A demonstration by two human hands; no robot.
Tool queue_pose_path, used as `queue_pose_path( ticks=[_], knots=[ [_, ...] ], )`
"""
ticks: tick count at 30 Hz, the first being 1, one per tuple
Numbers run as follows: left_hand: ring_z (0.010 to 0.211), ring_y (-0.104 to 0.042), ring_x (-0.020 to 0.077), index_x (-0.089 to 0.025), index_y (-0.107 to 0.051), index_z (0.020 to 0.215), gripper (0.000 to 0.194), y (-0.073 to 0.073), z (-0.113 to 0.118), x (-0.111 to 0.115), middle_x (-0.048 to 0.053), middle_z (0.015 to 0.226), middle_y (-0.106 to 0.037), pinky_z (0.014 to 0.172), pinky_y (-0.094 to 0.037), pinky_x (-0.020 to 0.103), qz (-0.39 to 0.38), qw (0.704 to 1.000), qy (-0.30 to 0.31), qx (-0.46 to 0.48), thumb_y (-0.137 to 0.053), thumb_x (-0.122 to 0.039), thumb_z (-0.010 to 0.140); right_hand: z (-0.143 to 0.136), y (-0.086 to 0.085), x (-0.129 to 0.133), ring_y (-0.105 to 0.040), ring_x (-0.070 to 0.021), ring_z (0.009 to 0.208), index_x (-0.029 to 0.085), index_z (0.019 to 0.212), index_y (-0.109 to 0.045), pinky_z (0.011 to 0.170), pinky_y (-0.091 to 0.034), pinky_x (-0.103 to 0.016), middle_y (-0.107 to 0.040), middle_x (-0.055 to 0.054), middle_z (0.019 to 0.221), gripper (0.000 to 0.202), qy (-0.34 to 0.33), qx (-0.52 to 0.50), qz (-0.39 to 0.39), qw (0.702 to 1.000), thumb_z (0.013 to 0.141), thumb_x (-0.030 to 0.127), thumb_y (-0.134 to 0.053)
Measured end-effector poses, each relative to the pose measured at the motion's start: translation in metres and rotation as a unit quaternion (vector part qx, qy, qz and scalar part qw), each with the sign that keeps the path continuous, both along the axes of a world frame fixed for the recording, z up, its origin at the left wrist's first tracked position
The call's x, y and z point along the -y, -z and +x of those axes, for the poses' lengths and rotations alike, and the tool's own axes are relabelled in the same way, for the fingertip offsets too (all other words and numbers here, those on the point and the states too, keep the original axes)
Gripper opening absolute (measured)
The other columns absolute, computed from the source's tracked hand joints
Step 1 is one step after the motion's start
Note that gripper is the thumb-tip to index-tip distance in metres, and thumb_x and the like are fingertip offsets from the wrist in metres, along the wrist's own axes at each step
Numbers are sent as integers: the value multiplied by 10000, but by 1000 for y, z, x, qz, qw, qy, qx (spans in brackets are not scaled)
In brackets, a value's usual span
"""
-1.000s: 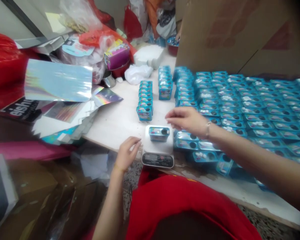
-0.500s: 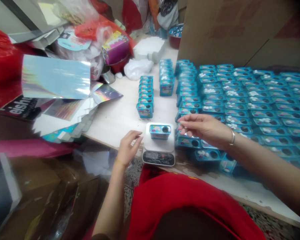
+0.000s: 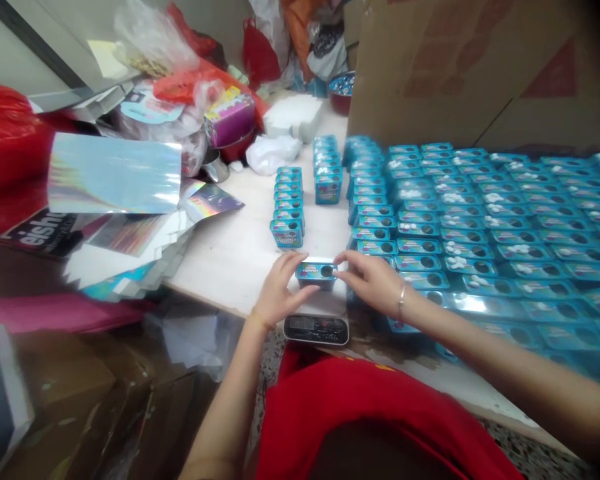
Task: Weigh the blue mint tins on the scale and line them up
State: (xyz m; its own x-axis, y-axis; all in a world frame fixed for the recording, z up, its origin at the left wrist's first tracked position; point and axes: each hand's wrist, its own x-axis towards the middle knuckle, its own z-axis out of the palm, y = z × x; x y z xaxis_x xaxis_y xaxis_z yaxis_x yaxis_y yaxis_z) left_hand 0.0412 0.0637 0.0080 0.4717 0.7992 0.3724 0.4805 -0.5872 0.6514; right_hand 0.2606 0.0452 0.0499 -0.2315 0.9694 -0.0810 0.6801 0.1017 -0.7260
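A small blue box (image 3: pixel 315 273) with a dark round hole in its top rests on the white plate of a digital scale (image 3: pixel 316 330). Beside the box's left end is my left hand (image 3: pixel 283 290), thumb and fingers spread apart, holding nothing. My right hand (image 3: pixel 373 280) is at the box's right end, thumb and forefinger brought together near the hole. A small white piece shows at those fingertips. Behind the scale stands a short row of blue boxes (image 3: pixel 287 233).
Many blue boxes (image 3: pixel 415 247), some with white pieces on top, fill the right side before a large cardboard panel (image 3: pixel 460 73). Silvery sheets (image 3: pixel 115 173), a purple box (image 3: pixel 230 120) and plastic bags lie at the left. A second short row (image 3: pixel 328 190) stands behind.
My right hand has moved left from above the boxes to the box on the scale. My left hand has come in to its left side. The view has tilted slightly.
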Motion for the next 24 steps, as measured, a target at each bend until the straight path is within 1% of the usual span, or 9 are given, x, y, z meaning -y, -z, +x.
queue_pose_path(
  ticks=[2,6,10,12,14,16,19,21,24],
  knots=[
    [1175,-471,256,-201,-454,1278,526,1,0,-1,126,1227,-508,1021,-395,446,-4,1000,11,-4,-651,-363,818,-3,0,-2,-449,-128,539,200,942,-606,541,-303,-241,-499,37,568,139,-2,44,-1,999,863,279,-524],
    [1188,-467,266,-212,-438,1290,542,3,1,-4,121,1252,-508,1026,-386,458,-16,1000,25,-7,-651,-364,816,-15,-2,-9,-492,-146,597,198,879,-615,568,-311,-250,-573,3,641,122,-8,69,5,998,864,292,-539],
    [1084,-528,240,-194,-476,1233,420,2,4,-10,103,1157,-557,950,-438,404,-34,998,54,-26,-606,-287,844,-27,-8,-14,-535,-180,732,206,1004,-622,628,-326,-273,-623,-36,804,191,-19,73,40,996,860,309,-548],
    [1006,-555,226,-183,-511,1166,333,-1,1,-14,93,1077,-582,890,-462,376,-39,996,63,-43,-588,-260,851,-26,-14,-13,-512,-167,676,201,1081,-591,612,-330,-273,-575,-13,722,261,-8,20,39,999,868,339,-529],
    [993,-562,226,-186,-519,1142,318,-6,-5,-21,91,1067,-588,878,-465,367,-40,996,57,-53,-598,-275,847,-19,-21,-8,-453,-136,584,193,1075,-571,564,-329,-258,-482,27,631,283,27,-106,-4,994,862,373,-522],
    [999,-567,224,-197,-515,1146,340,-11,-15,-29,87,1085,-591,878,-465,358,-31,997,33,-56,-614,-311,842,-7,-24,0,-391,-107,528,200,1040,-552,504,-305,-234,-427,48,619,298,75,-257,-101,958,842,423,-540],
    [973,-572,217,-200,-516,1140,366,-16,-30,-46,78,1071,-593,855,-466,342,-3,998,-14,-68,-631,-360,832,10,-22,14,-399,-90,544,208,1017,-536,486,-302,-207,-447,43,659,324,133,-418,-238,867,796,430,-617],
    [930,-573,210,-196,-519,1129,365,-15,-38,-60,71,1028,-592,831,-465,336,18,996,-32,-78,-634,-369,830,17,-18,23,-438,-90,582,197,1003,-546,508,-333,-199,-486,30,681,330,150,-478,-270,822,759,376,-676],
    [907,-560,196,-199,-518,1138,348,-7,-43,-81,62,999,-576,811,-461,320,42,995,-28,-84,-622,-342,839,20,-13,33,-448,-79,573,173,991,-558,513,-346,-189,-530,15,698,347,152,-509,-280,800,729,341,-710]
  ],
)
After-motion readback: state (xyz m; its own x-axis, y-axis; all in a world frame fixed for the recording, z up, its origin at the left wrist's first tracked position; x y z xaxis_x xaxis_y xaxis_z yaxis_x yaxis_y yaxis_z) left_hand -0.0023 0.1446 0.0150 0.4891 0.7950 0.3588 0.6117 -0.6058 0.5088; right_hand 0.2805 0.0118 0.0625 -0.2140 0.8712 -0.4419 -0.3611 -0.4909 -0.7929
